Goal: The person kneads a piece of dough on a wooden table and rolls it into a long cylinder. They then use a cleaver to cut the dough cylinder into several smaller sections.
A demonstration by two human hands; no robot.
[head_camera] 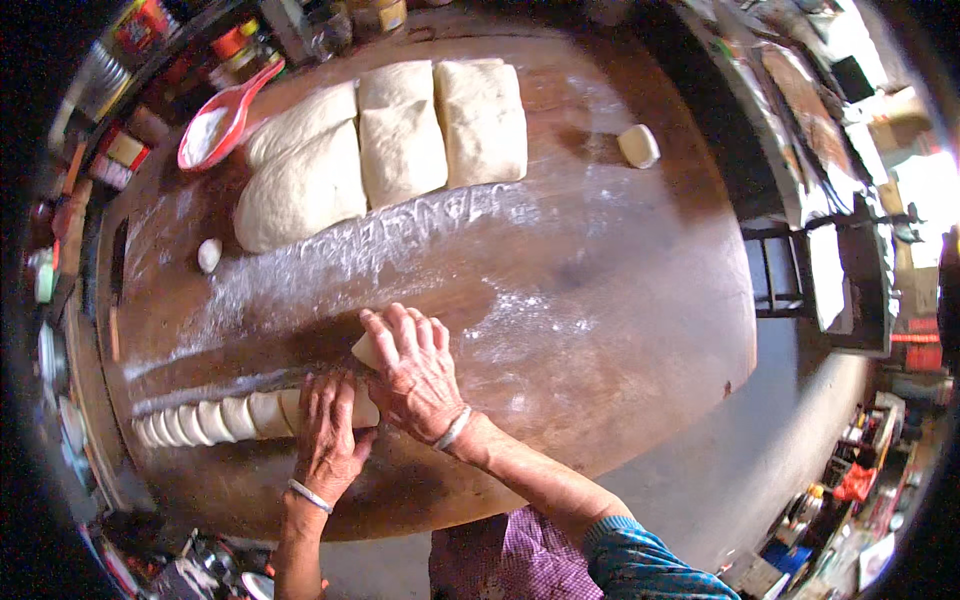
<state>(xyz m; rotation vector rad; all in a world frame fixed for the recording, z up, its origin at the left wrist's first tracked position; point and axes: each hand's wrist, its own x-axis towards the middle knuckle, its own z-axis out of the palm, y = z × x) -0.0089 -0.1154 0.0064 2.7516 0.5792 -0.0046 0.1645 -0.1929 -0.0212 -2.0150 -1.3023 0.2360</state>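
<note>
A row of cut dough pieces [217,421] runs along the near left of a floured wooden table. My left hand [330,431] lies over the right end of this row, its fingers resting on the dough. Just to the right, my right hand [412,367] has its fingers curled over a pale, flat-edged piece [365,351]; most of it is hidden, so I cannot tell whether it is dough or a scraper. Several large blocks of dough [405,150] sit side by side towards the far edge.
A red scoop [232,112] with white flour rests at the far left. One small dough lump [210,256] lies left of the blocks, another [639,146] at the far right. Loose flour streaks the wooden table [637,300]. Jars and packets crowd beyond its left edge; a dark stool [776,274] stands right.
</note>
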